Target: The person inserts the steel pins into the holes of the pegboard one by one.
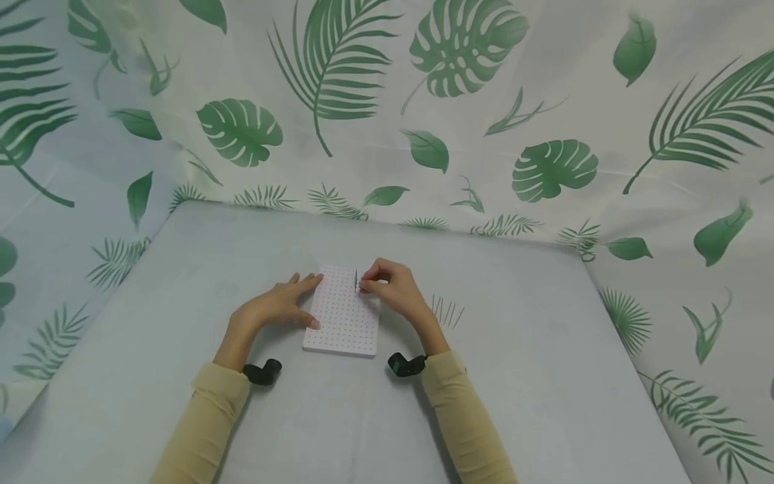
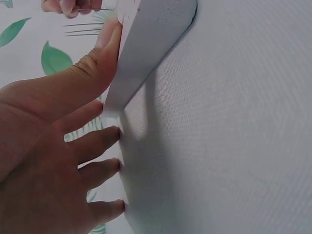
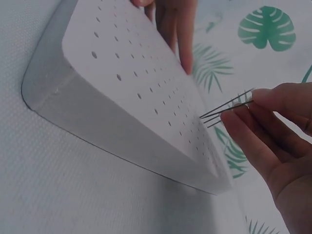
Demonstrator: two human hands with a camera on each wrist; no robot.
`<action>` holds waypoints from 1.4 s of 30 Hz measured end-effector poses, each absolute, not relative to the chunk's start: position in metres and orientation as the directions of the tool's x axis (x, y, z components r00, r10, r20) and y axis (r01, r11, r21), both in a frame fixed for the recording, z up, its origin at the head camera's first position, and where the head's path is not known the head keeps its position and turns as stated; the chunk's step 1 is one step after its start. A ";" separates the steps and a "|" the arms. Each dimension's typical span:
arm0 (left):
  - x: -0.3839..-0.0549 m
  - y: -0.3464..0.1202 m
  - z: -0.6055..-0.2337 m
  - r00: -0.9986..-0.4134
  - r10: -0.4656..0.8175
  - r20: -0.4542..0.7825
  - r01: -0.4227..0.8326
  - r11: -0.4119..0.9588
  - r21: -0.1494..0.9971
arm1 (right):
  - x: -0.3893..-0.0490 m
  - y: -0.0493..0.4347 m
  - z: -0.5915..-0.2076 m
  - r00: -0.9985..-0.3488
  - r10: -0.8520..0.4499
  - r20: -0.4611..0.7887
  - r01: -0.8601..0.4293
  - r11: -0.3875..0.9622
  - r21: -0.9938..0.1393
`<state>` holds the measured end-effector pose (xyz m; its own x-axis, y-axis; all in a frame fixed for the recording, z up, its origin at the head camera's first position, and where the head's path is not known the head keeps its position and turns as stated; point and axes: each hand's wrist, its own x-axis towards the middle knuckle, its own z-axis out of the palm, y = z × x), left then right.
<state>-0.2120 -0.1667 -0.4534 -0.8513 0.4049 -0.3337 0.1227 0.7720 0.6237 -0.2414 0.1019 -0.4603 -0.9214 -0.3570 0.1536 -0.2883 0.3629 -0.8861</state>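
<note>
A white board with rows of small holes (image 1: 341, 329) lies flat on the table. My left hand (image 1: 275, 306) rests against its left side with fingers spread; the thumb touches the edge, as the left wrist view also shows. Over the board's upper right part, my right hand (image 1: 393, 286) pinches a thin dark metal rod (image 3: 234, 107) between thumb and fingertips, pointing it down toward the holes. Other thin rods (image 1: 356, 277) stand upright in the board beside these fingertips. Whether the pinched rod's tip is inside a hole cannot be told.
Several more thin rods (image 1: 447, 312) lie in a row on the table right of the board, near my right wrist. A pale cloth covers the table (image 1: 544, 376). Leaf-patterned curtains (image 1: 363, 168) close off the back and sides.
</note>
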 end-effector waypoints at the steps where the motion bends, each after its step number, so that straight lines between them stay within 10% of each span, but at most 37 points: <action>1: -0.212 -0.167 -0.453 -0.851 0.406 -0.334 0.124 0.772 0.623 | -0.242 0.101 -0.460 -0.919 -0.363 0.154 -0.291 0.359 -0.887; 42: -0.208 -0.165 -0.449 -0.862 0.417 -0.288 0.153 0.756 0.637 | -0.232 0.085 -0.460 -0.942 -0.316 0.116 -0.296 0.610 -0.735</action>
<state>-0.2077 -0.1646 -0.4491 -0.8621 0.4171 -0.2877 0.1530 0.7555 0.6370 -0.2319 0.0846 -0.4599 -0.9415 -0.3164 0.1159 -0.2955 0.6102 -0.7350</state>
